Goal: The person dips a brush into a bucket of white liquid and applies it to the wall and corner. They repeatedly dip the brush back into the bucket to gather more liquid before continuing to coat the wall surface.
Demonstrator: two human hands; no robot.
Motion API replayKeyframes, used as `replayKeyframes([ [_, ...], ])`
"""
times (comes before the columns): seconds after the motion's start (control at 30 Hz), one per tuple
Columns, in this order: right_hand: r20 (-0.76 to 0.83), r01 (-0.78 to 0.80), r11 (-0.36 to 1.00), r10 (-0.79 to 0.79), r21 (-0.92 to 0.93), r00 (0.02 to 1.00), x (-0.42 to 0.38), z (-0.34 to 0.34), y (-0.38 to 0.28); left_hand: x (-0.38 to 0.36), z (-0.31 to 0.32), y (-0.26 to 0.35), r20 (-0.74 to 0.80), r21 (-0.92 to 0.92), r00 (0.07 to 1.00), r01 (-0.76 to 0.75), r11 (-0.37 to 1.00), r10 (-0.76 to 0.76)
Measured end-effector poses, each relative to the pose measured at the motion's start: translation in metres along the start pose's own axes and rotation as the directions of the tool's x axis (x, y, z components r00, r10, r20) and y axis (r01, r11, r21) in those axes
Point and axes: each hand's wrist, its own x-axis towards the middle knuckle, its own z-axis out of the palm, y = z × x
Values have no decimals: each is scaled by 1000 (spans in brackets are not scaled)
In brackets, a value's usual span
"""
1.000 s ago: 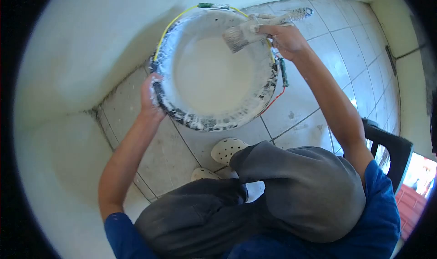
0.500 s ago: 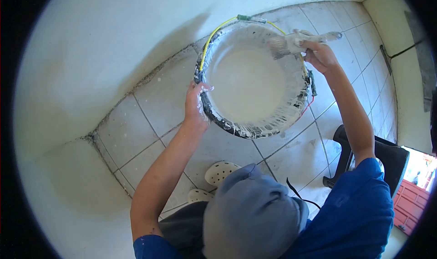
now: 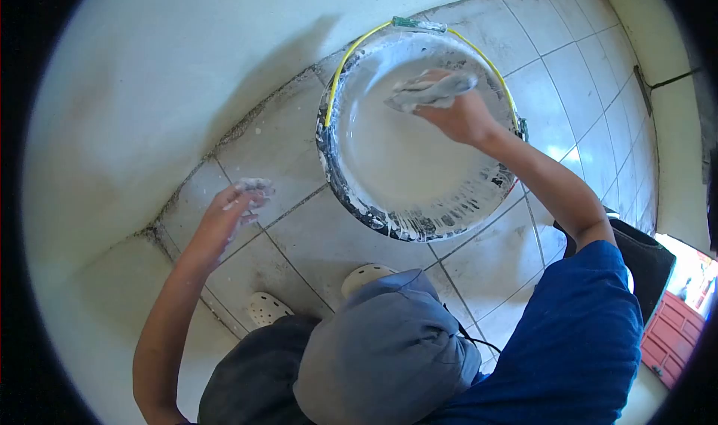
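A round bucket of white paint [image 3: 404, 152] with a paint-smeared black rim and a yellow wire handle [image 3: 345, 62] stands on the tiled floor. Over the paint, my right hand [image 3: 460, 115] grips a paint-coated brush [image 3: 437, 88]; its bristles are hard to make out against the white. My left hand [image 3: 238, 207], its fingers smeared with white, hangs in the air left of the bucket, apart from the rim. Those fingers are slightly curled, with nothing visible between them.
A pale wall [image 3: 164, 74] runs along the left and top. Light clogs [image 3: 267, 309] are on the tiles below the bucket. At the right are a black plastic stool [image 3: 643, 264] and a red panel [image 3: 680, 335] beyond an opening.
My left hand has let go of the bucket's rim and moved down and left. My right hand has carried the brush leftward from the rim to over the paint. One clog has shifted left.
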Motion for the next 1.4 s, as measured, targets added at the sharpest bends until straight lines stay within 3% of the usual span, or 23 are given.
replayKeyframes([
  [0.13, 49, -85, 989, 91, -118, 995, 4, 25, 12, 4, 16, 6, 184, 137, 980, -104, 985, 77],
  [0.2, 26, -70, 983, 76, -168, 997, 1, 33, 6, 9, 18, 10, 244, 340, 956, -242, 909, 163],
  [0.33, 21, -423, 896, 424, 138, 905, -4, 40, -13, 36, 18, -10, 360, 488, 895, -420, 765, 262],
  [0.43, 106, -601, 626, 643, 497, 758, -14, 40, -18, 46, 19, -7, 360, 488, 925, -297, 820, 121],
  [0.53, 156, -540, 324, 732, 777, 663, -23, 27, -29, 46, 8, -9, 369, 472, 905, -377, 797, 210],
  [0.6, 184, -443, 150, 760, 884, 624, -30, 20, -36, 28, -4, -5, 332, 470, 927, -320, 823, 171],
  [0.7, 88, -297, 97, 829, 950, 553, -42, 18, -41, 17, -24, -26, 312, 385, 927, -324, 864, 208],
  [0.77, 11, -268, 129, 885, 955, 466, -52, 27, -36, 21, -37, -49, 299, 275, 928, -306, 911, 221],
  [0.83, -64, -173, 173, 863, 970, 501, -55, 24, -56, 24, -50, -64, 284, 126, 938, -241, 962, 197],
  [0.9, -134, -54, 216, 764, 975, 631, -60, 20, -69, 32, -68, -65, 352, 455, 888, -438, 775, 296],
  [0.97, -154, -84, 241, 813, 967, 562, -62, 30, -75, 23, -85, -56, 310, 541, 869, -495, 679, 386],
  [1.07, -197, -2, 238, 810, 971, 552, -51, 33, -95, -3, -111, -35, 215, 591, 860, -491, 640, 462],
  [1.13, -234, 96, 218, 806, 971, 543, -35, 26, -131, -7, -124, -27, 128, 527, 879, -452, 720, 459],
  [1.27, -338, 50, 493, 515, 868, 787, 19, 48, -190, 5, -132, -49, 142, 485, 883, -456, 746, 447],
  [1.3, -327, 18, 578, 436, 816, 838, 34, 55, -199, 15, -131, -60, 184, 548, 871, -476, 688, 456],
  [1.37, -275, 77, 446, 397, 892, 876, 71, 101, -259, 33, -134, -85, 254, 663, 858, -491, 566, 446],
  [1.4, -198, 52, 347, 401, 936, 894, 84, 119, -286, 35, -138, -91, 280, 657, 878, -471, 588, 389],
])
